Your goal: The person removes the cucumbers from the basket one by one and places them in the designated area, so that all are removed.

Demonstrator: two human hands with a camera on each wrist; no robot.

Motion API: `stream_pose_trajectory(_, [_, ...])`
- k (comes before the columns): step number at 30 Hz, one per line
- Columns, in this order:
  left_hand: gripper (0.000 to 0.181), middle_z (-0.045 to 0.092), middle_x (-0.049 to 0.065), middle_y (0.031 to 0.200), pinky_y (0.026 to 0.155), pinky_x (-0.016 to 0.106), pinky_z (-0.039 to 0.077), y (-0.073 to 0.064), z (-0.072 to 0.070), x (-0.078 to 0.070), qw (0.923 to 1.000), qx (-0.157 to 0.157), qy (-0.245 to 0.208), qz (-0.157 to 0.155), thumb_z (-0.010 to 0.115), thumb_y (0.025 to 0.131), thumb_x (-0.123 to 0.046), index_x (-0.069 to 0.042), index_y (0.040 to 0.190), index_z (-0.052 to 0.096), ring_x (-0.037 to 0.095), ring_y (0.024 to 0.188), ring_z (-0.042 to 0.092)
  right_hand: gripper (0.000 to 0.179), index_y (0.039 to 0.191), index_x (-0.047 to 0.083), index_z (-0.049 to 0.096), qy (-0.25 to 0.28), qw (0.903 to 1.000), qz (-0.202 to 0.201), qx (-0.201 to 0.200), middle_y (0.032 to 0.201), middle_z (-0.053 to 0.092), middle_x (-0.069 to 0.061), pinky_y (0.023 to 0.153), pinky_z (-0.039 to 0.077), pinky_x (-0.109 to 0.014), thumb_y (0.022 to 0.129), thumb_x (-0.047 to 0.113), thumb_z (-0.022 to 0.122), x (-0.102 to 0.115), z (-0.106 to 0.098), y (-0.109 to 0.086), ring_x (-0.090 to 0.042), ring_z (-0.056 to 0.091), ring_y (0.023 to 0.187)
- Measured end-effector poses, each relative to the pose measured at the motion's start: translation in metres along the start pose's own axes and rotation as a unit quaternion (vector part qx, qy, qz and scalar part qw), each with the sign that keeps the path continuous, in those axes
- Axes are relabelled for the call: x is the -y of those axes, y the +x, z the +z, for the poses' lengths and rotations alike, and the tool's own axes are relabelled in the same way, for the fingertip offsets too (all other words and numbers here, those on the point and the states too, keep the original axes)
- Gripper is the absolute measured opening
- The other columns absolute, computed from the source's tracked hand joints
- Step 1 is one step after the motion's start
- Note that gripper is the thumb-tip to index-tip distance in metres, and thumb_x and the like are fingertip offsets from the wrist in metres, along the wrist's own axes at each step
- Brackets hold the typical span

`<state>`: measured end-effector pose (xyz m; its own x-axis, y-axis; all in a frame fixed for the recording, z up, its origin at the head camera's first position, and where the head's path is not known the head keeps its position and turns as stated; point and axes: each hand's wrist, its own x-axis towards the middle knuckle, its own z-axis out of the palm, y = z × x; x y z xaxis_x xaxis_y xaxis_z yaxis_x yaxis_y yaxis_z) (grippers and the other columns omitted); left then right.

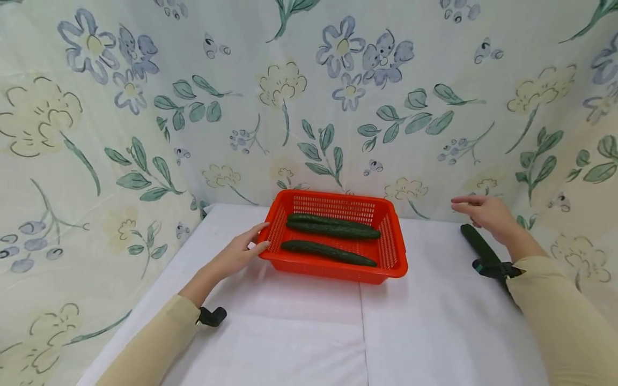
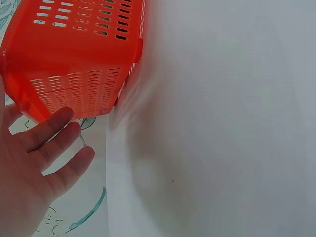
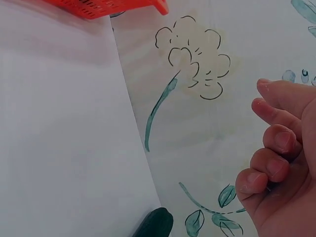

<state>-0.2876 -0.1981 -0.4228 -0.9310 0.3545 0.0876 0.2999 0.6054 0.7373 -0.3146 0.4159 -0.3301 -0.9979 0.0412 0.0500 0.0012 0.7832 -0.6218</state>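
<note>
In the head view a red plastic basket point(image 1: 321, 271) stands on the white-covered table with several dark green cucumbers point(image 1: 333, 253) lying inside. My left hand point(image 1: 236, 254) is at the basket's left end, thumb and fingertips against the rim. The left wrist view shows the fingers point(image 2: 54, 177) spread, fairly straight, beside the slotted wall. At the far right, my right hand point(image 1: 492, 217) hovers over a single cucumber point(image 1: 478, 244) on the table. It holds nothing: index finger stretched out, other fingers loosely curled. The right wrist view catches only that cucumber's end point(image 3: 157, 221).
Floral cloth point(image 1: 299, 107) hangs behind and to the sides of the table. The white tablecloth point(image 1: 309, 332) has a crease running toward the front. A dark wrist device point(image 1: 212, 316) sits on the left wrist and another point(image 1: 497, 269) on the right, partly covering the loose cucumber.
</note>
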Motion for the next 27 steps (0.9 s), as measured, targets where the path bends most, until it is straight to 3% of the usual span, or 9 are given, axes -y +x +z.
stream_pose_trajectory(3, [0.062, 0.062, 0.004, 0.121, 0.079, 0.034, 0.053, -0.001, -0.001, -0.002, 0.9999, -0.011, -0.006, 0.004, 0.061, 0.099, -0.044, -0.034, 0.155, 0.037, 0.027, 0.105, 0.057, 0.076, 0.143, 0.004, 0.052, 0.008, 0.9998, -0.010, 0.014, 0.131, 0.053, -0.024, 0.076, 0.044, -0.035, 0.096, 0.064, 0.052, 0.008, 0.003, 0.003, -0.033, 0.049, 0.096])
stream_pose_trajectory(6, [0.058, 0.062, 0.004, 0.120, 0.079, 0.035, 0.054, -0.001, -0.001, -0.003, 0.9996, -0.023, -0.010, 0.011, 0.065, 0.098, -0.037, -0.029, 0.152, 0.043, 0.028, 0.102, 0.058, 0.069, 0.142, 0.004, 0.053, 0.017, 0.9995, -0.021, 0.019, 0.132, 0.053, -0.024, 0.071, 0.044, -0.034, 0.099, 0.057, 0.053, 0.016, 0.005, 0.008, -0.033, 0.050, 0.090])
stream_pose_trajectory(10, [0.058, 0.063, 0.003, 0.121, 0.082, 0.033, 0.054, -0.001, 0.000, -0.003, 0.9996, -0.021, -0.009, 0.015, 0.064, 0.098, -0.041, -0.029, 0.151, 0.044, 0.023, 0.104, 0.058, 0.065, 0.141, 0.007, 0.055, 0.013, 0.9993, -0.032, 0.012, 0.108, 0.055, -0.014, 0.064, 0.042, -0.033, 0.098, 0.056, 0.056, 0.024, 0.005, 0.011, -0.028, 0.047, 0.065])
stream_pose_trajectory(14, [0.060, 0.063, 0.003, 0.121, 0.082, 0.035, 0.054, -0.001, 0.002, 0.000, 0.9992, -0.028, -0.012, 0.024, 0.064, 0.097, -0.046, -0.029, 0.151, 0.044, 0.022, 0.104, 0.058, 0.067, 0.141, 0.009, 0.055, 0.013, 0.9990, -0.037, 0.022, 0.096, 0.051, -0.011, 0.065, 0.042, -0.034, 0.097, 0.059, 0.056, 0.033, 0.004, 0.013, -0.027, 0.047, 0.065])
stream_pose_trajectory(19, [0.061, 0.064, 0.003, 0.122, 0.082, 0.033, 0.054, -0.003, 0.002, 0.004, 0.9990, -0.032, -0.012, 0.031, 0.066, 0.096, -0.044, -0.028, 0.151, 0.044, 0.020, 0.105, 0.058, 0.064, 0.142, 0.009, 0.055, 0.013, 0.9989, -0.035, 0.028, 0.094, 0.050, -0.011, 0.066, 0.042, -0.034, 0.097, 0.056, 0.057, 0.045, 0.009, 0.018, -0.028, 0.048, 0.071])
stream_pose_trajectory(27, [0.054, 0.066, 0.004, 0.123, 0.086, 0.036, 0.054, -0.003, 0.000, 0.004, 0.9974, -0.040, -0.045, 0.040, 0.070, 0.094, -0.041, -0.024, 0.143, 0.054, 0.022, 0.109, 0.058, 0.059, 0.139, 0.009, 0.058, 0.025, 0.9974, -0.051, 0.045, 0.078, 0.046, -0.008, 0.065, 0.041, -0.034, 0.098, 0.052, 0.059, 0.067, 0.014, 0.024, -0.025, 0.046, 0.068])
